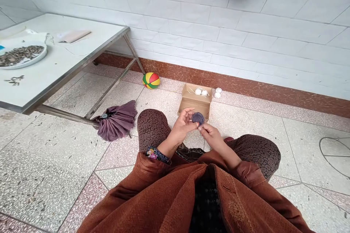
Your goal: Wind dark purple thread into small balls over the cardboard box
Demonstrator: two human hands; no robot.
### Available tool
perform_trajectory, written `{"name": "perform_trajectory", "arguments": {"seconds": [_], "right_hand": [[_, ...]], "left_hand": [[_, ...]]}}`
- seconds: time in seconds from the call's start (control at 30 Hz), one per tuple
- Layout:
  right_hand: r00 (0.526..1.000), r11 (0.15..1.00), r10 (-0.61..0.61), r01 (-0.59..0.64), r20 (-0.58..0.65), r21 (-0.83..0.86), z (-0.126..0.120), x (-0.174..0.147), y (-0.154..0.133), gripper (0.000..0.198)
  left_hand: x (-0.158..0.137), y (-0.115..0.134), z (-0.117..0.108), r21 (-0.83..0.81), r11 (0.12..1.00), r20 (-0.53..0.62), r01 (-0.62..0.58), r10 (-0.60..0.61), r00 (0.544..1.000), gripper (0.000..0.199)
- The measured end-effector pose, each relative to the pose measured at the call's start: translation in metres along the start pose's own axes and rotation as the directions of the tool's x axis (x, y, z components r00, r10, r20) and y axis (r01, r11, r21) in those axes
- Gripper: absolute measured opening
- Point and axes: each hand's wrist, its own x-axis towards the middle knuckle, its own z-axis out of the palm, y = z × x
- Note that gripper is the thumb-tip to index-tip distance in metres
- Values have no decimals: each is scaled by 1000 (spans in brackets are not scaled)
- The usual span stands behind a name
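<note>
Between my knees, my left hand (pixel 185 122) is closed on a small dark purple-grey ball of yarn (pixel 198 118). The fingers of my right hand (pixel 210 133) are pinched together at the ball's lower right side. Whether they grip the yarn's loose end or the ball itself is too small to make out. Just beyond my hands an open cardboard box (pixel 194 103) stands on the floor. White balls (pixel 201 91) with loose white string lie on its raised far part. Beside the box, to the right, are small white round things (pixel 217 93).
A white-topped metal table (pixel 65 58) stands at the left, bearing a tray (pixel 41 56) of seed-like pieces and a folded cloth (pixel 75 36). By its legs lie a purple umbrella (pixel 117 121) and a colourful ball (pixel 151 80). A wire ring (pixel 322 149) is at the right.
</note>
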Motion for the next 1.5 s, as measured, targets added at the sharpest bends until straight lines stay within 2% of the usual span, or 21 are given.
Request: {"name": "perform_trajectory", "arguments": {"seconds": [0.13, 0.2, 0.3, 0.37, 0.47, 0.53, 0.6, 0.67, 0.77, 0.87, 0.97, 1.07, 1.17, 1.3, 1.4, 1.5], "right_hand": [[956, 966, -191, 223, 222, -132, -1, -7, -18, 35], [938, 945, -235, 282, 255, -167, -10, -7, -32, 33], [941, 925, -281, 318, 189, -210, -28, 2, -50, 29], [944, 916, -309, 328, 118, -229, -40, 14, -56, 26], [949, 920, -314, 308, 16, -242, -48, 35, -51, 23], [956, 934, -290, 274, -40, -229, -43, 44, -39, 23], [963, 952, -253, 231, -92, -201, -32, 44, -22, 24], [971, 966, -203, 178, -124, -187, -18, 36, -6, 26], [983, 959, -177, 160, -53, -233, -1, 17, 10, 26], [964, 928, -242, 264, 111, -263, 4, 3, 7, 28], [910, 869, -327, 396, 256, -298, -2, -4, -9, 30], [871, 816, -386, 476, 303, -327, -13, -4, -28, 29], [870, 792, -429, 492, 242, -362, -27, 5, -42, 26], [896, 820, -426, 440, 124, -365, -42, 29, -40, 24], [919, 872, -395, 375, 1, -313, -40, 41, -23, 27], [943, 916, -320, 284, -88, -284, -26, 34, 0, 32]], "left_hand": [[3, 3, -9, 160, 986, -70, -43, 54, 996, 63], [2, 5, -12, 221, 974, -53, -51, 64, 996, 65], [1, 8, -13, 278, 959, 16, -60, 58, 998, 68], [-1, 9, -11, 298, 951, 104, -80, 51, 993, 71], [-3, 10, -6, 253, 961, 257, -110, 43, 966, 74], [-5, 12, -4, 181, 978, 306, -106, 46, 951, 73], [-6, 13, -3, 116, 989, 288, -87, 50, 956, 71], [-5, 14, -4, 81, 994, 223, -78, 58, 973, 70], [-1, 12, -9, 102, 990, 84, -99, 90, 992, 68], [3, 8, -15, 181, 977, 0, -116, 118, 993, 68], [6, 3, -19, 284, 950, -23, -133, 145, 989, 68], [7, 0, -22, 368, 918, -16, -148, 166, 986, 70], [5, 2, -20, 411, 897, 62, -159, 147, 987, 71], [-2, 9, -12, 400, 899, 254, -177, 77, 964, 70], [-7, 14, -8, 265, 955, 347, -133, 34, 937, 68], [-6, 14, -8, 102, 992, 332, -72, 34, 943, 68]]}}
